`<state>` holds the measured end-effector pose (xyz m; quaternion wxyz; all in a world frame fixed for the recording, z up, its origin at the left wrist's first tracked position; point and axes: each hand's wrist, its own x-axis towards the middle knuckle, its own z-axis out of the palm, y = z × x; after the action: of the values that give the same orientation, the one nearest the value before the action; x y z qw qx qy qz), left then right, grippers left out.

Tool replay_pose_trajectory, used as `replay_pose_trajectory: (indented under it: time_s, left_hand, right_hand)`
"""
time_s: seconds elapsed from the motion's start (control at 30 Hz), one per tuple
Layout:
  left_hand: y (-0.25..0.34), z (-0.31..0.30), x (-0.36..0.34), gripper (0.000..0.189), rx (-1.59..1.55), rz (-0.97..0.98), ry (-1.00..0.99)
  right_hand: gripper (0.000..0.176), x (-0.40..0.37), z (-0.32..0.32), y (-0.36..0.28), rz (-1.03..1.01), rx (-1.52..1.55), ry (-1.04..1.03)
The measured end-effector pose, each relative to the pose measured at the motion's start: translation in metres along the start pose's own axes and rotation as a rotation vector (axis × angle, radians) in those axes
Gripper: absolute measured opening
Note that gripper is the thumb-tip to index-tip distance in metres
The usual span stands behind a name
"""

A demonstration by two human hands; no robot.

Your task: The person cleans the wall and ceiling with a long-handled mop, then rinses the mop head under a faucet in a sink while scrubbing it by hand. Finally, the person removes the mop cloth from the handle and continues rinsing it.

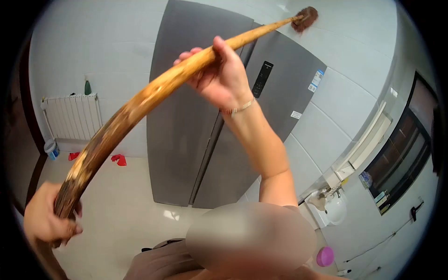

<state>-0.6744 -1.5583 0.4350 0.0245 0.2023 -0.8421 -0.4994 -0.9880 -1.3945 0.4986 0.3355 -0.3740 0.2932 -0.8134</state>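
A long wooden pole (135, 109) runs slantwise across the head view, its thick, dark, rough-barked end at lower left. At its thin far end sits a reddish-brown bristly brush head (306, 19), which overlaps the tiled wall above the fridge in this view. My left hand (49, 217) wraps round the thick end, thumb across the near side. Farther up, my right hand (219, 77), with a bracelet at the wrist, grips the pole from below. Its palm faces up, the thumb on one side and the fingers partly hidden behind the wood.
A tall grey fridge (186, 135) stands behind the pole. A white radiator (72, 116) hangs at left, with red cloths (119, 160) and a small bucket (51, 149) below. At right are a washbasin (337, 210), a dark-framed window (401, 144) and a pink basin (325, 256).
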Motion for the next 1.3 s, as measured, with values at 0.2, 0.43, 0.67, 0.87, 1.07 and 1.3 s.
replay_pose_trajectory:
  time_s: [0.2, 0.43, 0.67, 0.87, 1.07, 1.3]
  left_hand:
    - [0.092, 0.053, 0.067, 0.018, -0.068, 0.136, 0.004]
    - [0.151, 0.077, 0.095, 0.013, -0.246, 0.251, -0.155]
    - [0.137, 0.015, 0.025, 0.019, -0.211, 0.076, -0.109]
    - [0.031, -0.084, 0.021, 0.017, -0.471, -0.290, -1.011]
    - [-0.043, -0.086, -0.062, 0.018, -0.231, -0.182, -0.373]
    - [-0.127, -0.086, -0.072, 0.024, -0.443, -0.215, -0.372]
  right_hand:
    - [0.031, 0.065, -0.059, -0.072, -0.194, -0.032, 0.180]
    - [0.030, 0.099, -0.092, -0.126, -0.321, -0.070, 0.311]
    - [0.041, 0.091, -0.045, -0.106, -0.129, -0.209, 0.303]
    - [0.035, 0.013, 0.032, -0.036, -0.103, -0.227, 0.293]
    - [0.031, -0.041, 0.079, 0.039, 0.057, -0.251, 0.216]
    - [0.022, -0.077, 0.118, 0.084, 0.123, -0.289, 0.299]
